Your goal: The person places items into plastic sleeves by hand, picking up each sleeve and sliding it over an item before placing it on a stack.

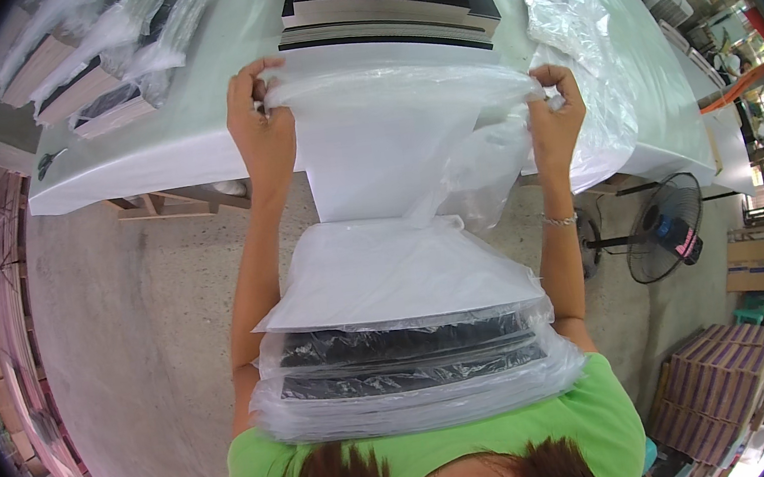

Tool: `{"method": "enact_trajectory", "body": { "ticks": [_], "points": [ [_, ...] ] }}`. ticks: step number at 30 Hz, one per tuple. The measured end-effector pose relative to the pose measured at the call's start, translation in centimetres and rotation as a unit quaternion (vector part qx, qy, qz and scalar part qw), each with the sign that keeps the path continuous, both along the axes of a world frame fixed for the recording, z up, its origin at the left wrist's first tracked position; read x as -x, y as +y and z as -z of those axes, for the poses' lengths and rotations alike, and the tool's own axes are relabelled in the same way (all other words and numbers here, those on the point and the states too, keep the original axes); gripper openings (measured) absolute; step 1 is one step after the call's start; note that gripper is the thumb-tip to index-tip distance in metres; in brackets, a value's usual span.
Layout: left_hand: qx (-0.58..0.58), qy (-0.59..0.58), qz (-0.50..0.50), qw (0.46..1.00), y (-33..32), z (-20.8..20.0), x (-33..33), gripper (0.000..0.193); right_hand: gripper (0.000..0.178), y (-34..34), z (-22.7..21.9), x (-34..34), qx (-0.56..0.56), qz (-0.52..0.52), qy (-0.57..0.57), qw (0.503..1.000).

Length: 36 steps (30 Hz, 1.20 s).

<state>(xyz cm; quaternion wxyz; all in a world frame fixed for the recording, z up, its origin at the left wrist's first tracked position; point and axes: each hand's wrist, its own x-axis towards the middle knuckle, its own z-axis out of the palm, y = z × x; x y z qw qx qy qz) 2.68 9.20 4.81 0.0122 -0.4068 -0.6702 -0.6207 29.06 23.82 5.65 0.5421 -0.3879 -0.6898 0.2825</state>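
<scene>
**Both hands stretch a bag mouth over a stack**

A white table (156,156) stands above a concrete floor. The left hand (261,125) pinches one corner of the clear plastic bag (403,95). Between the hands, the bagged stack (402,330) runs lengthwise from chest toward the table. The right hand (556,115) grips the other corner.

I count two hands, left hand (261,130) and right hand (555,117), one plastic bag (404,104), one floor fan (663,227).
</scene>
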Motion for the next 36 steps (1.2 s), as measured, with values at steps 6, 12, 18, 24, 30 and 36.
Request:
{"method": "enact_trajectory", "body": {
  "ticks": [6,12,18,24,30,36],
  "points": [
    [0.015,0.179,-0.030,0.983,0.6,-0.3,1.5,0.062,0.048,1.3,-0.4,2.7,-0.088,-0.030,-0.049,0.994],
    [-0.002,0.110,0.025,0.994,-0.8,-2.4,1.3,0.053,0.043,1.7,-1.0,1.8,0.019,-0.109,0.034,0.993],
    [-0.041,-0.286,0.234,0.929,-2.6,-3.9,2.0,0.045,0.042,0.8,-1.9,-0.5,0.286,-0.257,0.274,0.881],
    [-0.025,-0.544,0.431,0.720,-6.1,-1.6,2.5,0.050,0.053,0.3,2.1,-3.9,0.463,-0.427,0.398,0.667],
    [0.097,-0.596,0.348,0.717,-10.1,5.8,1.7,0.040,0.040,-1.1,10.0,-9.0,0.537,-0.420,0.162,0.713],
    [0.157,-0.458,0.321,0.814,-11.1,15.5,1.4,0.022,0.027,-5.4,16.2,-9.3,0.575,-0.343,0.045,0.742]
  ]
}}
